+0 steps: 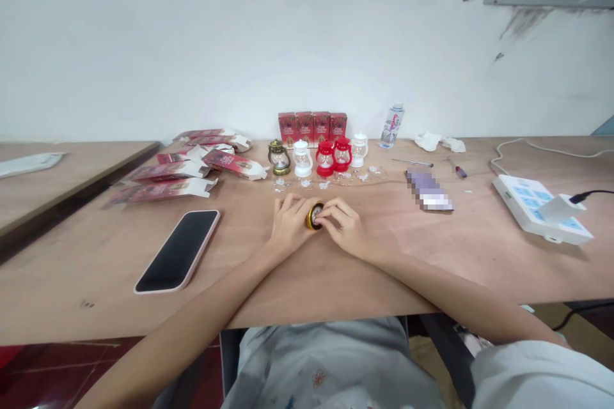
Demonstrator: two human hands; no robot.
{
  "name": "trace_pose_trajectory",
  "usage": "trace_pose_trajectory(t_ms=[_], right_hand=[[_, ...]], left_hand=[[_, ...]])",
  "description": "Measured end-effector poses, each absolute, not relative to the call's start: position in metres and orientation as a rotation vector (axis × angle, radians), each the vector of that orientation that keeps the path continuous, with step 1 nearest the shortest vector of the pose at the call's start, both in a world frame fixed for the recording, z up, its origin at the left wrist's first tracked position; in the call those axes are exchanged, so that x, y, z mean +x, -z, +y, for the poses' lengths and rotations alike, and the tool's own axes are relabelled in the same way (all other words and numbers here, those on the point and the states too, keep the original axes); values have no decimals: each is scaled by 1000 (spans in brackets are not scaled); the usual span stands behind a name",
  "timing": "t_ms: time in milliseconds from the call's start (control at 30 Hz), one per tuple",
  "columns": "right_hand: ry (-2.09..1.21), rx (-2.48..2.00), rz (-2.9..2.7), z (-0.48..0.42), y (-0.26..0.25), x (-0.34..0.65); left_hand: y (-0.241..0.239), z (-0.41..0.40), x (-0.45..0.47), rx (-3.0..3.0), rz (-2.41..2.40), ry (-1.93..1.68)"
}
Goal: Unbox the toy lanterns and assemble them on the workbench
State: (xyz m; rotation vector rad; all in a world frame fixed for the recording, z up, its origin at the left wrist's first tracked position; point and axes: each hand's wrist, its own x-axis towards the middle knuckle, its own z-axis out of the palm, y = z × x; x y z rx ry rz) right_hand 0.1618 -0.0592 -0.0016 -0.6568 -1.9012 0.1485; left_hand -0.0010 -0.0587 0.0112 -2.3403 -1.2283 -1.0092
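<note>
Near the middle of the table, my left hand [290, 225] is closed around a small gold-and-black lantern [308, 220], tipped so its round underside faces me. The fingers of my right hand [346, 227] are pinched together against that underside; whatever lies between the fingertips is too small to make out. Just beyond my hands stand a bronze lantern [279, 158], a white lantern [302, 160], two red lanterns [325, 160] and another white lantern [359, 151]. Small clear-and-white pieces [306, 184] are scattered in front of them.
Red boxes [306, 128] stand by the wall, with flattened cartons [177, 189] to the left. A phone [180, 252] lies at front left. Rightward are a bottle [392, 126], crumpled tissue [428, 140], a screwdriver [459, 170], a blurred purple packet [429, 190] and a power strip [532, 208].
</note>
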Motion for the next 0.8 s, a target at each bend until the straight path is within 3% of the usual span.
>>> trace_pose_trajectory(t_ms=[600, 800], right_hand=[[-319, -658, -1873, -60, -5, 164], [-521, -765, -1545, -57, 3, 160]], left_hand=[[-18, -62, 5, -2400, -1401, 1036], [-20, -60, 3, -2315, -1481, 1099]])
